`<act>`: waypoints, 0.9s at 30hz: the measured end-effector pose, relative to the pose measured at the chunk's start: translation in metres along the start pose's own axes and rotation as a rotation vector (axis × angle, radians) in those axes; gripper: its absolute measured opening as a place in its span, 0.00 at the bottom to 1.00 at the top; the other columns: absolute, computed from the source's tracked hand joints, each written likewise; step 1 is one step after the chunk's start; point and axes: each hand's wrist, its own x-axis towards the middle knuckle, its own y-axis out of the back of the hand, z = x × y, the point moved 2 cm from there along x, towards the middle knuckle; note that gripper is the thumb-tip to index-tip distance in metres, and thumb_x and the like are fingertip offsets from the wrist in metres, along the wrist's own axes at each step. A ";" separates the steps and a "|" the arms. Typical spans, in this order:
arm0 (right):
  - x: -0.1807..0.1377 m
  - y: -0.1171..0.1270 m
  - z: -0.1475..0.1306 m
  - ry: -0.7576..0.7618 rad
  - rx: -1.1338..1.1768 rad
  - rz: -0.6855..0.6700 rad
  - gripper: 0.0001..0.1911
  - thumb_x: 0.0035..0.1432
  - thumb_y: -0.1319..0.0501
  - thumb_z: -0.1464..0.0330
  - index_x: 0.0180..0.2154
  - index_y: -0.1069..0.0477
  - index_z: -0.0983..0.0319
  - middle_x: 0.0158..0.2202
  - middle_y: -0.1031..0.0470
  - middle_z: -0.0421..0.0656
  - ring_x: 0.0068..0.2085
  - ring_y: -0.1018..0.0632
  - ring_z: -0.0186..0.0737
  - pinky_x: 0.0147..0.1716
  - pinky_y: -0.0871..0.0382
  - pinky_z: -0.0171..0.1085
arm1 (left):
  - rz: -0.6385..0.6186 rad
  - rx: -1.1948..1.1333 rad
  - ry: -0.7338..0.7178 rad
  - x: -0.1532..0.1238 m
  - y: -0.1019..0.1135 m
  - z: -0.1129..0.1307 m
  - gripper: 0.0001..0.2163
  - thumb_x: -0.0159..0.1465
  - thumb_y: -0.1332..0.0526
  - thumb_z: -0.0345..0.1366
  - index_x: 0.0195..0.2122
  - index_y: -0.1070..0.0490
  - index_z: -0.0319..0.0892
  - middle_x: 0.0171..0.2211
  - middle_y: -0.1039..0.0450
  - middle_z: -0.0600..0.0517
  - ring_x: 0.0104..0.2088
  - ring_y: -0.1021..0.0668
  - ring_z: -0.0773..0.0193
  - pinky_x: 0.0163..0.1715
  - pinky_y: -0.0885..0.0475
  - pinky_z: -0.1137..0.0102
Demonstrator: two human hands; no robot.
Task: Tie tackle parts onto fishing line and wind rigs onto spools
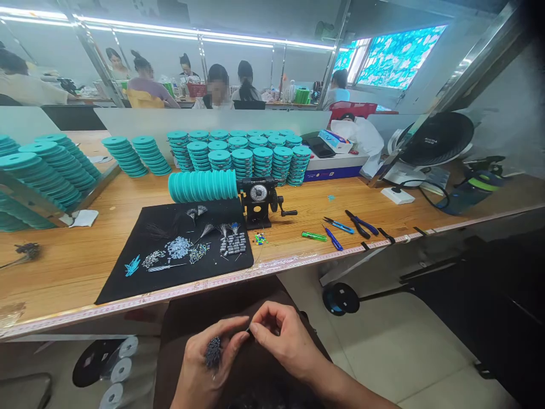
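In front of the surface [289, 241], the left hand [199, 353] curls around a partly hidden dark bundle [213, 353]; the right hand [284, 336] pinches a tiny piece [249, 329], too small to identify, at the left fingertips.

Strip lights [238, 37] glaring white overhead; curtain [402, 57] backlit blue; wide-angle edges stretched; top-right corner dark.

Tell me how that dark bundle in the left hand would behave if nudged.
The bundle would probably spread or shift, since its end shows many small separate tips. It's likely light, as the left hand holds it alone.
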 end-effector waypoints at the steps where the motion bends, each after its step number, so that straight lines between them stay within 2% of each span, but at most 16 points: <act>1: 0.001 0.001 -0.001 -0.003 0.001 -0.007 0.06 0.55 0.39 0.69 0.27 0.28 0.64 0.24 0.30 0.38 0.28 0.32 0.33 0.27 0.39 0.31 | -0.028 -0.044 0.004 0.002 0.000 0.002 0.07 0.64 0.38 0.36 0.40 0.22 0.45 0.33 0.17 0.52 0.31 0.18 0.63 0.33 0.24 0.75; 3: 0.002 0.001 -0.004 -0.009 0.006 -0.025 0.05 0.54 0.39 0.69 0.27 0.28 0.63 0.24 0.30 0.37 0.27 0.32 0.32 0.27 0.40 0.31 | -0.060 -0.101 0.020 0.006 0.001 0.004 0.06 0.64 0.39 0.36 0.38 0.21 0.45 0.34 0.18 0.51 0.33 0.17 0.63 0.34 0.24 0.75; 5: 0.004 0.001 -0.006 -0.001 0.001 -0.038 0.05 0.54 0.39 0.69 0.28 0.28 0.63 0.24 0.31 0.37 0.27 0.33 0.32 0.26 0.41 0.31 | -0.073 -0.101 0.044 0.010 0.002 0.005 0.07 0.65 0.39 0.37 0.37 0.22 0.45 0.31 0.18 0.52 0.30 0.19 0.64 0.32 0.25 0.76; 9: 0.008 0.000 -0.011 0.034 -0.044 -0.064 0.04 0.54 0.39 0.70 0.29 0.28 0.63 0.24 0.32 0.36 0.26 0.35 0.31 0.25 0.41 0.31 | -0.074 -0.003 0.038 0.018 0.004 0.011 0.07 0.64 0.39 0.38 0.32 0.24 0.44 0.24 0.25 0.56 0.22 0.27 0.69 0.23 0.31 0.77; 12: 0.013 0.005 -0.015 0.062 -0.100 -0.120 0.03 0.56 0.40 0.70 0.30 0.29 0.62 0.25 0.31 0.36 0.26 0.33 0.31 0.25 0.40 0.30 | -0.060 0.065 -0.005 0.023 0.011 0.017 0.08 0.65 0.41 0.39 0.31 0.27 0.43 0.21 0.30 0.57 0.20 0.30 0.69 0.22 0.33 0.77; 14: 0.017 0.014 -0.017 0.127 -0.252 -0.180 0.02 0.56 0.40 0.72 0.31 0.29 0.61 0.27 0.28 0.37 0.28 0.30 0.32 0.29 0.38 0.31 | -0.019 0.102 -0.013 0.024 0.020 0.020 0.08 0.66 0.43 0.39 0.31 0.29 0.43 0.21 0.31 0.57 0.20 0.30 0.69 0.22 0.33 0.77; 16: 0.019 0.027 -0.021 0.215 -0.512 -0.231 0.02 0.53 0.37 0.73 0.30 0.28 0.61 0.31 0.25 0.38 0.35 0.27 0.37 0.38 0.36 0.36 | 0.064 0.135 -0.009 0.025 0.031 0.022 0.08 0.65 0.42 0.39 0.31 0.30 0.44 0.21 0.31 0.58 0.19 0.30 0.70 0.21 0.34 0.78; 18: 0.021 0.040 -0.028 0.281 -0.710 -0.214 0.04 0.51 0.34 0.74 0.31 0.26 0.61 0.37 0.22 0.41 0.43 0.27 0.43 0.47 0.40 0.43 | 0.138 0.171 -0.006 0.026 0.042 0.025 0.07 0.64 0.40 0.39 0.31 0.30 0.44 0.19 0.34 0.60 0.18 0.32 0.70 0.19 0.36 0.78; 19: 0.021 0.044 -0.033 0.294 -0.722 -0.185 0.05 0.51 0.34 0.74 0.33 0.25 0.60 0.40 0.22 0.42 0.45 0.27 0.44 0.48 0.40 0.44 | 0.149 0.183 -0.016 0.027 0.045 0.027 0.06 0.64 0.39 0.39 0.31 0.30 0.44 0.18 0.35 0.60 0.17 0.32 0.71 0.19 0.36 0.78; 21: 0.021 0.046 -0.044 0.268 -0.568 -0.152 0.08 0.56 0.35 0.71 0.40 0.24 0.59 0.42 0.23 0.42 0.42 0.26 0.40 0.45 0.37 0.40 | 0.125 0.192 -0.055 0.030 0.047 0.033 0.05 0.63 0.39 0.38 0.31 0.29 0.45 0.18 0.35 0.61 0.18 0.32 0.71 0.20 0.36 0.79; 23: 0.021 0.039 -0.052 0.207 -0.268 -0.224 0.11 0.60 0.38 0.69 0.46 0.26 0.58 0.42 0.23 0.42 0.37 0.26 0.36 0.39 0.34 0.36 | 0.080 0.177 -0.114 0.033 0.044 0.041 0.03 0.64 0.39 0.36 0.32 0.29 0.45 0.19 0.33 0.61 0.17 0.31 0.71 0.20 0.35 0.79; 25: 0.023 0.027 -0.055 0.136 0.029 -0.341 0.12 0.61 0.37 0.66 0.46 0.26 0.59 0.40 0.22 0.42 0.37 0.25 0.35 0.38 0.32 0.35 | 0.057 0.157 -0.159 0.037 0.039 0.049 0.02 0.64 0.39 0.34 0.33 0.29 0.46 0.20 0.31 0.61 0.17 0.31 0.72 0.20 0.35 0.80; 27: 0.027 0.019 -0.053 0.076 0.228 -0.398 0.11 0.59 0.35 0.64 0.42 0.26 0.62 0.36 0.23 0.42 0.36 0.24 0.36 0.39 0.31 0.35 | 0.046 0.150 -0.181 0.041 0.036 0.055 0.02 0.64 0.39 0.33 0.33 0.29 0.46 0.20 0.30 0.61 0.17 0.31 0.73 0.20 0.36 0.80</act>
